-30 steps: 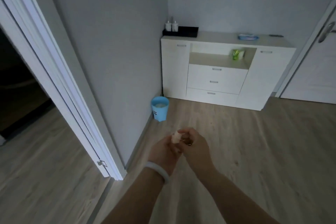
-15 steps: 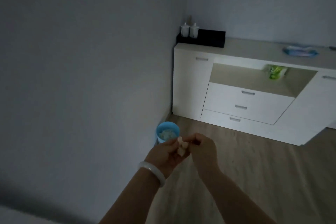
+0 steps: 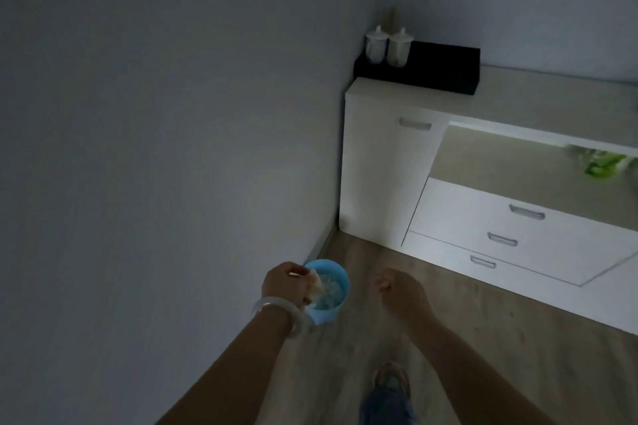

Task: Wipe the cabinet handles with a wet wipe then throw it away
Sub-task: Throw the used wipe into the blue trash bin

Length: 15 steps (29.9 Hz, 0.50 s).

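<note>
Now the throwing-away step: the left hand (image 3: 284, 286) pinches the crumpled pale wet wipe (image 3: 316, 288) over the small round blue plastic bin (image 3: 329, 312) on the wooden floor.
Its grip need only let go; the right hand (image 3: 397, 291) hangs loosely curled, holding nothing.

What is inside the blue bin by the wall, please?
The blue bin holds pale crumpled material, probably used wipes. The left hand, gripping a wipe over the rim, covers part of the inside.
</note>
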Each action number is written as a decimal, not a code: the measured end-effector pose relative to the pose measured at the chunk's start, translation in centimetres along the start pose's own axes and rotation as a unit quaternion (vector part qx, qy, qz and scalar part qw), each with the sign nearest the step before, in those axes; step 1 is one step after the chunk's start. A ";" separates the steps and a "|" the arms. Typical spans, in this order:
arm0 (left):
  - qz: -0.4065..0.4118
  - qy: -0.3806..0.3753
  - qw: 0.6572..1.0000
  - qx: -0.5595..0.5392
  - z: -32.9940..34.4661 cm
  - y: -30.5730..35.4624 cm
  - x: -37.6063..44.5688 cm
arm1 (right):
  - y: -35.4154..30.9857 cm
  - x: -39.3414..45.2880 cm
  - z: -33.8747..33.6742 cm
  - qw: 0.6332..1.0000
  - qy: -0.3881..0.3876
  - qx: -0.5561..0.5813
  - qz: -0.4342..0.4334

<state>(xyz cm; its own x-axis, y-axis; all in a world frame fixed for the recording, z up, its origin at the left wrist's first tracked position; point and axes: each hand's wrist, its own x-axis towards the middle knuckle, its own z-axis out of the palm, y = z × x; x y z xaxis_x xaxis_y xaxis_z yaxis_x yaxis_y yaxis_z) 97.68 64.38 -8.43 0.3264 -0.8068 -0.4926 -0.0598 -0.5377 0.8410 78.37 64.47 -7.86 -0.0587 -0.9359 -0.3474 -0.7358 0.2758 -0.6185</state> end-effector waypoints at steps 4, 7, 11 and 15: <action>-0.037 0.005 0.999 0.033 4.6 1.7 7.5 | 0.2 9.5 -3.2 0.997 -0.076 -0.009 0.000; -0.066 0.016 0.997 0.043 7.1 2.4 11.5 | -0.4 14.4 -5.1 0.995 -0.095 -0.013 0.001; -0.090 0.015 0.993 0.069 9.2 2.7 16.3 | -0.6 19.2 -5.4 0.992 -0.122 -0.029 0.025; -0.076 0.034 0.984 0.155 10.4 1.7 20.6 | -0.1 22.2 -4.4 0.988 -0.147 -0.021 0.040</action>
<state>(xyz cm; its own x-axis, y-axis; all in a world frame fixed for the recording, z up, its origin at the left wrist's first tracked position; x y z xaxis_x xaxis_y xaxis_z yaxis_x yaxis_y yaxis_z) 94.52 44.37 -19.48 0.4154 -0.6980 -0.5833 -0.2859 -0.7089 0.6448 74.23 42.71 -12.40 0.0758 -0.8055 -0.5877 -0.7643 0.3316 -0.5531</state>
